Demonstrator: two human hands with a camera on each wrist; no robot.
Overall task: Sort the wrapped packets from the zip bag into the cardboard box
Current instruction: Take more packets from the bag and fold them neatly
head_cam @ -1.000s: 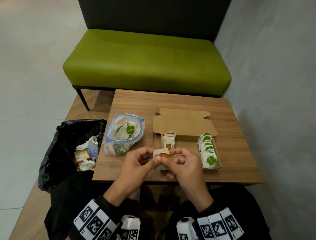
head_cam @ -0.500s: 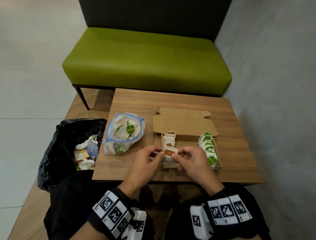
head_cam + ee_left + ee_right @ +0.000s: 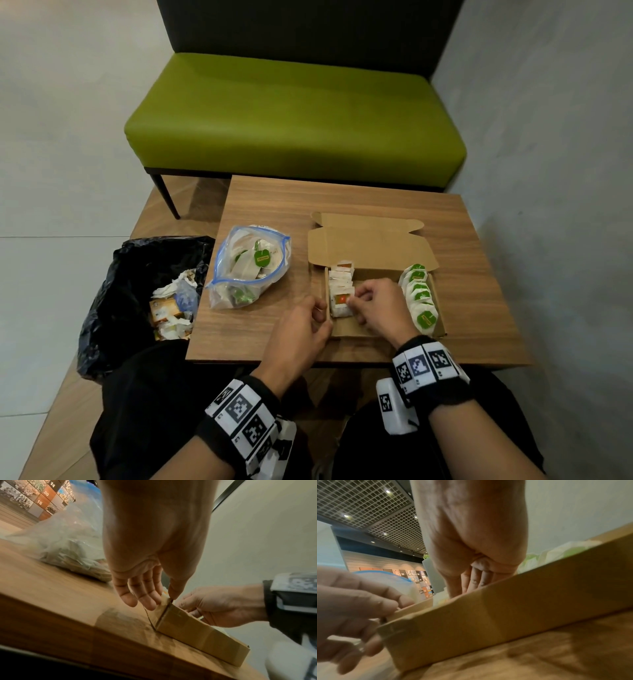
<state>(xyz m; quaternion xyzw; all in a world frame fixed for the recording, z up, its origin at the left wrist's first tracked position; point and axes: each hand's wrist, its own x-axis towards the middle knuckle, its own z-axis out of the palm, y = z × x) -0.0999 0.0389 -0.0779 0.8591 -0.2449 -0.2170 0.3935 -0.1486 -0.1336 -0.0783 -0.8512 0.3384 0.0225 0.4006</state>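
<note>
An open cardboard box (image 3: 370, 246) lies on the wooden table (image 3: 274, 205). It holds a left row of white packets with orange labels and a right row of green-labelled packets (image 3: 419, 298). My right hand (image 3: 370, 305) is inside the box and pinches an orange-labelled packet (image 3: 339, 301) at the near end of the left row. My left hand (image 3: 310, 322) grips the box's left wall near its front corner, thumb (image 3: 173, 592) on top and fingers (image 3: 145, 601) outside. The zip bag (image 3: 250, 263) lies open to the left with several packets in it.
A black bin bag (image 3: 137, 291) with crumpled wrappers stands on the floor left of the table. A green bench (image 3: 294, 113) is behind the table and a grey wall (image 3: 548, 171) runs along the right. The box's lid flap lies open toward the bench.
Both hands moved forward from the table's front edge to the box with the orange-labelled packet. The left hand let go of the packet and took the box's wall.
</note>
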